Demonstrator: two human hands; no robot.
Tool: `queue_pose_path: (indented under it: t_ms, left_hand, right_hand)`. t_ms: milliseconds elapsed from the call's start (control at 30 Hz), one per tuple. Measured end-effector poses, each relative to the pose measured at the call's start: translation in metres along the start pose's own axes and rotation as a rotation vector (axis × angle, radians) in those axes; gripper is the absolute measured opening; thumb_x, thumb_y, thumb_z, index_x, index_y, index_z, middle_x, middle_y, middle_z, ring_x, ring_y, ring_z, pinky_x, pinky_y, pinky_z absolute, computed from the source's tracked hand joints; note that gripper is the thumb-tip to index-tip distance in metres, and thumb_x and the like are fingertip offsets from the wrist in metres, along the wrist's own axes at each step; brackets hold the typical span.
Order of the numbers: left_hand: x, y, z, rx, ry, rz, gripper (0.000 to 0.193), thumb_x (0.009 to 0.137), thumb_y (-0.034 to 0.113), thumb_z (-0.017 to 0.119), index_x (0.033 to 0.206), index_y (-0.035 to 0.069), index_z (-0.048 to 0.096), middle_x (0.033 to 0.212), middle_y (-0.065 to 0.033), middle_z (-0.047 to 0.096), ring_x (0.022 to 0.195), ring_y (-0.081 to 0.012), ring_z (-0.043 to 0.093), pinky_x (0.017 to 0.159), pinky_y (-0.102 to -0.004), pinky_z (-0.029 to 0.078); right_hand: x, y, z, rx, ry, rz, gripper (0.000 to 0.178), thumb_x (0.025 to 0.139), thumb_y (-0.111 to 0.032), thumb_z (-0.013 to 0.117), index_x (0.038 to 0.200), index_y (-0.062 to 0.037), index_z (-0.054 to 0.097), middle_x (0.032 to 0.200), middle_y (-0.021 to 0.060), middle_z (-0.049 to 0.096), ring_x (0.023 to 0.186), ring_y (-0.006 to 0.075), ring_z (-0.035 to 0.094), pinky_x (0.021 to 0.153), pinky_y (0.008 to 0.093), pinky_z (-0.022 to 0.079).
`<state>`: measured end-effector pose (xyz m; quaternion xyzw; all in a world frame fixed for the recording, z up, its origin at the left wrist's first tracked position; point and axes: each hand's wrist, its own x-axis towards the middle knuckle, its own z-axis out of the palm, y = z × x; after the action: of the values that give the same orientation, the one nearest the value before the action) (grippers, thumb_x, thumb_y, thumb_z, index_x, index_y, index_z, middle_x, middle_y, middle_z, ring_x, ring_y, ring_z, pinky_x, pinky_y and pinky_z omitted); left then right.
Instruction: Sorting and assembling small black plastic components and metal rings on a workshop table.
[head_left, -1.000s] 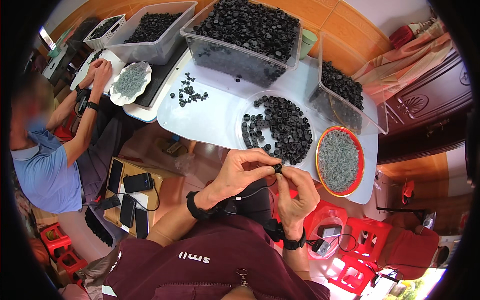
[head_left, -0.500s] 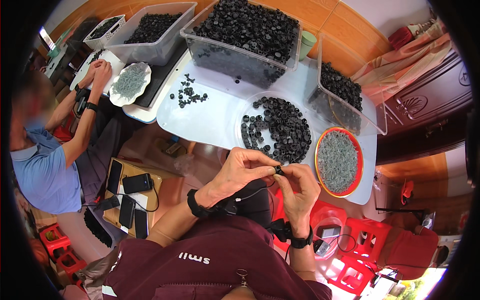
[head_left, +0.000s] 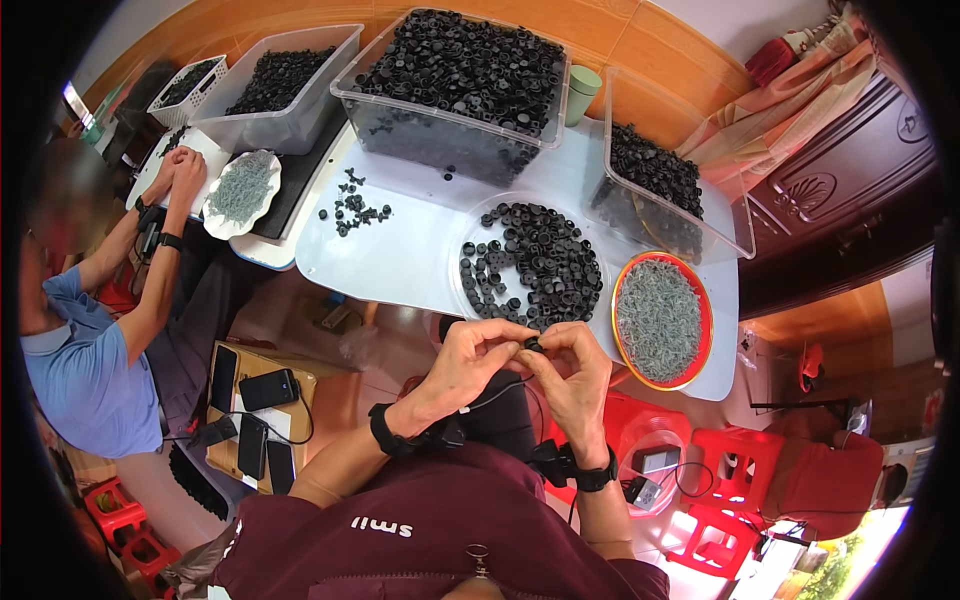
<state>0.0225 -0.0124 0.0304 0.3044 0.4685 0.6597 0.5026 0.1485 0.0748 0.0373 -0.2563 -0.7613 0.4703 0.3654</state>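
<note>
My left hand (head_left: 462, 368) and my right hand (head_left: 572, 372) meet in front of the table's near edge. Between their fingertips is a small round black plastic part (head_left: 533, 344), pinched from both sides and partly covered by the fingers. Just beyond the hands, many similar black caps (head_left: 556, 262) lie in a clear round tray (head_left: 466, 235). To the right of it, a red-rimmed bowl (head_left: 709, 330) is full of thin grey screw-like pieces (head_left: 658, 318). A small group of black parts (head_left: 350, 210) lies loose on the table's left side.
Large clear bins of black parts (head_left: 450, 130) (head_left: 668, 225) stand along the back, with a green cup (head_left: 582, 92) between. At left a co-worker in a blue shirt (head_left: 95, 350) works beside a scalloped dish (head_left: 215, 222). Phones lie on a cardboard box (head_left: 330, 385); red stools (head_left: 735, 460) stand right.
The whole view has shifted, so the table and bins sit farther left in the picture. Both hands keep hold of the black part, slightly lower and more to the left.
</note>
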Motion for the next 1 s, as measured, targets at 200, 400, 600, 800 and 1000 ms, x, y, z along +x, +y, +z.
queue_pose_path:
  t_ms: [200,400,600,800,1000]
  left_hand:
    - [0.0,-0.004,0.002,-0.052,0.021,0.002,0.022,0.088,-0.002,0.046,0.105,-0.008,0.059,0.096,-0.0127,0.063,0.086,-0.0156,0.062,0.078,-0.027,0.053]
    - [0.001,-0.007,0.005,-0.093,0.032,0.014,0.022,0.089,0.0,0.045,0.105,-0.008,0.059,0.096,-0.0126,0.063,0.087,-0.016,0.062,0.08,-0.0289,0.053]
    - [0.001,-0.008,0.007,-0.106,0.041,0.024,0.023,0.09,0.001,0.044,0.106,-0.007,0.058,0.095,-0.0126,0.062,0.086,-0.0158,0.062,0.08,-0.029,0.052]
    - [0.002,-0.004,0.004,-0.039,0.028,0.054,0.018,0.085,0.001,0.056,0.1,-0.006,0.059,0.093,-0.0111,0.063,0.084,-0.0138,0.062,0.077,-0.0268,0.052]
    - [0.003,-0.002,0.0,-0.079,0.055,-0.052,0.011,0.082,0.001,0.06,0.092,-0.004,0.06,0.087,-0.0085,0.064,0.078,-0.0115,0.062,0.071,-0.0244,0.051]
  right_hand:
    - [0.001,0.0,0.003,0.12,0.001,0.084,0.019,0.071,0.005,0.07,0.079,-0.0009,0.054,0.08,0.003,0.053,0.063,0.006,0.048,0.054,0.0194,0.042]
    - [0.0,0.004,0.004,0.147,0.033,0.097,0.02,0.072,0.006,0.069,0.081,-0.0011,0.053,0.081,0.002,0.052,0.065,0.005,0.048,0.055,0.0188,0.041]
    - [0.001,0.006,0.006,0.197,0.036,0.076,0.021,0.072,0.008,0.067,0.084,-0.0009,0.051,0.082,0.0013,0.051,0.068,0.0041,0.048,0.055,0.0179,0.041]
    - [-0.001,0.002,0.009,0.244,0.031,0.115,0.021,0.073,0.007,0.065,0.086,-0.001,0.051,0.083,0.0016,0.052,0.069,0.0044,0.05,0.056,0.0182,0.044]
    - [-0.003,0.003,0.017,0.134,0.049,0.167,0.019,0.072,0.005,0.066,0.084,-0.0012,0.052,0.073,0.0007,0.053,0.064,0.005,0.05,0.055,0.0188,0.044]
